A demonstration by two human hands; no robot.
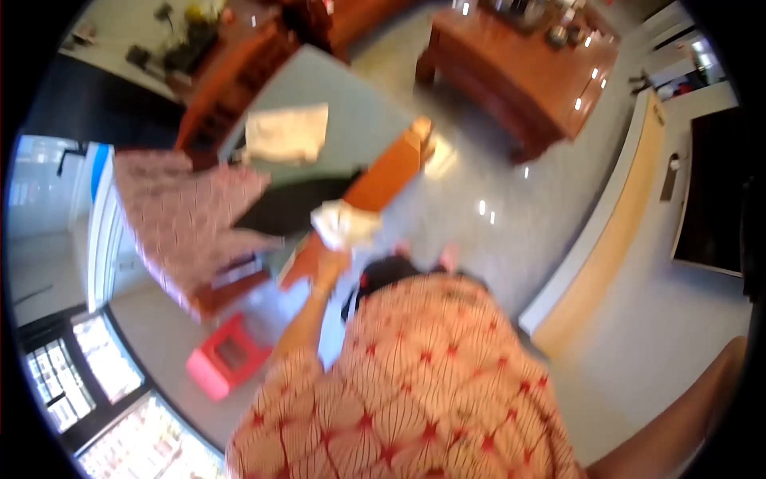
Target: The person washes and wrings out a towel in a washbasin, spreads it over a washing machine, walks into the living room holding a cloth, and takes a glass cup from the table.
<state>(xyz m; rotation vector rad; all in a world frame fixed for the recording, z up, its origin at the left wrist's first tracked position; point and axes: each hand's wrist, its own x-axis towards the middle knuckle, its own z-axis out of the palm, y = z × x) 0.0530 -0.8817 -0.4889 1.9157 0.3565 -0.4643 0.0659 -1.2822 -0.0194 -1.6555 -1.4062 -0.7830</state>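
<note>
My left hand reaches forward from the patterned sleeve, blurred, its fingers closed on a crumpled white cloth. Beneath the cloth runs the orange-brown wooden edge of a low piece of furniture with a grey-green top. On that top lie a folded cream cloth and a dark piece of fabric. A pink patterned cloth spreads to the left. At the lower right only my right forearm shows; the hand itself is out of view.
A pink plastic stool stands at the lower left. A carved reddish wooden table with small items on it is at the upper right. Along the right wall are a long pale low ledge and a dark screen. Windows are at the lower left.
</note>
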